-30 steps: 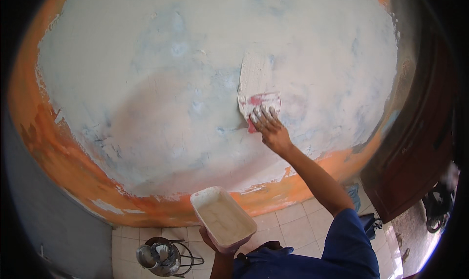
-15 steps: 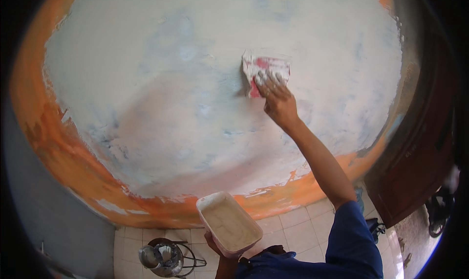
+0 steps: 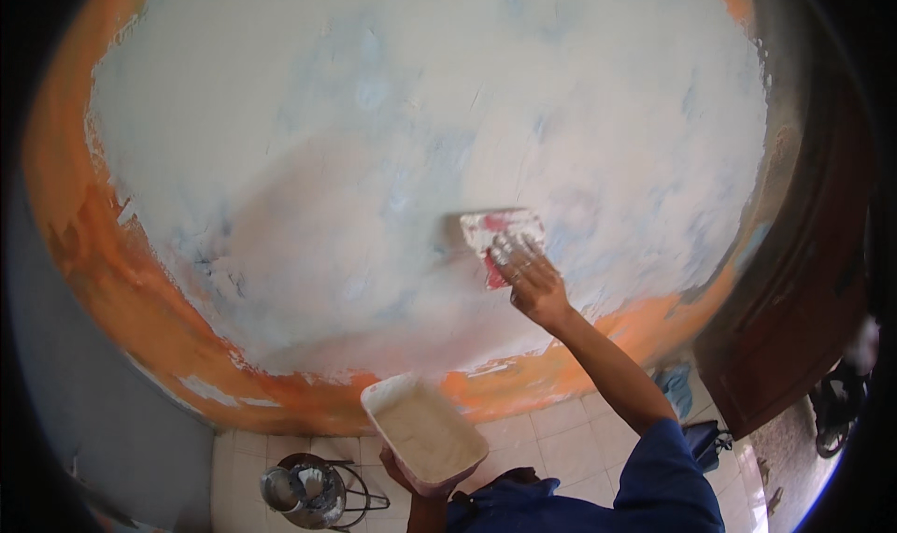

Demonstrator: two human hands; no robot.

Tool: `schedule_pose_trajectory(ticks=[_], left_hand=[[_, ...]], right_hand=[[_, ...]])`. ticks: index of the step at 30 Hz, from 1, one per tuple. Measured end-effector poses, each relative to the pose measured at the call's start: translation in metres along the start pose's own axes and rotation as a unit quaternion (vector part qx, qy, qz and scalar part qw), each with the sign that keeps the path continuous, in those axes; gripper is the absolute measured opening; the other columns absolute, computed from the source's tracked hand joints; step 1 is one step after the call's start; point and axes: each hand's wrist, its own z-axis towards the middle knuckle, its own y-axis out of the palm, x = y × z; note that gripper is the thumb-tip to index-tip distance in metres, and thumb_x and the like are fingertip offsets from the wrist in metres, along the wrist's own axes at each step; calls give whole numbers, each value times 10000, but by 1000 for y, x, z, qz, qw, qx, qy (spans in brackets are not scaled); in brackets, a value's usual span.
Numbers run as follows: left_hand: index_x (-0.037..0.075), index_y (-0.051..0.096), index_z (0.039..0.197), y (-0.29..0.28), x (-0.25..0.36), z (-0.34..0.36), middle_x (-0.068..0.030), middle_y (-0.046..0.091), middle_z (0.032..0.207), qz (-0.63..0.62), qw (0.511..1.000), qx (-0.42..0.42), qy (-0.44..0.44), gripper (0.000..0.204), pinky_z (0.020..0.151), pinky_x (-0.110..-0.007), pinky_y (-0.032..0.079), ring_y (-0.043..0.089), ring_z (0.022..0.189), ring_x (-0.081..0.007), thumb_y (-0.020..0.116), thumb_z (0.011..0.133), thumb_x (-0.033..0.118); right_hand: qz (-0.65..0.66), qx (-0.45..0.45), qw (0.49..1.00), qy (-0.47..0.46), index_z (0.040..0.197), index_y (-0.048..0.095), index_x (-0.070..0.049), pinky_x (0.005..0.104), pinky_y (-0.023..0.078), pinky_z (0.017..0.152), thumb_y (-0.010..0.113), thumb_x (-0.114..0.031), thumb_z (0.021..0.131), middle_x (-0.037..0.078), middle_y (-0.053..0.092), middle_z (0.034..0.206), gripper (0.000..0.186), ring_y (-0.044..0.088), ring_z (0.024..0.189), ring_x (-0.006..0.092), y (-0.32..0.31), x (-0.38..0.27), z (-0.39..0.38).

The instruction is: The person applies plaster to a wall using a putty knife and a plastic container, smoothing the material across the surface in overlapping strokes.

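Right hand (image 3: 530, 270) clamped on red spreader (image 3: 500, 223), left hand (image 3: 396, 471) clasping tub (image 3: 386, 397); wall (image 3: 374, 169) apparently being skimmed; next stroke likely needs even pressure

A red, white-smeared spreader (image 3: 496, 223) is held at the patchy, pale-coated wall (image 3: 607, 113), above an open, rectangular tub (image 3: 385, 393) of cream paste (image 3: 434, 435).

Grey wall (image 3: 107, 355), tiled floor (image 3: 570, 432), brown door (image 3: 794, 290) perhaps
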Motion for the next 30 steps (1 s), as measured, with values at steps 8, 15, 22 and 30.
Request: schedule_pose_trajectory(ticks=[8,15,22,30], left_hand=[[133,377,1371,-1,-9,1,-111,519,1273,-23,999,36,7,669,834,-530,508,581,1055,-337,354,882,589],[139,342,1393,-5,-21,6,-109,490,1308,-36,999,19,23,699,824,-507,514,567,1077,-333,321,884,618],[162,329,1404,4,-47,13,-104,470,1323,-7,1000,-22,14,718,822,-510,513,555,1093,-322,312,875,648],[154,365,1390,-6,-79,6,-120,473,1324,-37,999,0,29,751,890,-560,466,510,1154,-353,397,801,620]], right_hand=[[-148,97,984,19,1230,564,-40,452,387,1035,506,163,634,149,567,1248,632,512,1200,311,-31,103,76],[-79,-24,996,24,1238,562,-41,516,315,1077,545,116,569,159,528,1296,687,446,1266,333,8,109,-4],[-11,-57,998,26,1167,604,-30,506,356,1060,501,140,683,151,562,1253,524,497,1221,310,-8,65,-53],[-95,92,991,-36,1227,559,-25,457,360,1064,507,152,638,151,522,1304,618,473,1236,326,-50,108,91]])
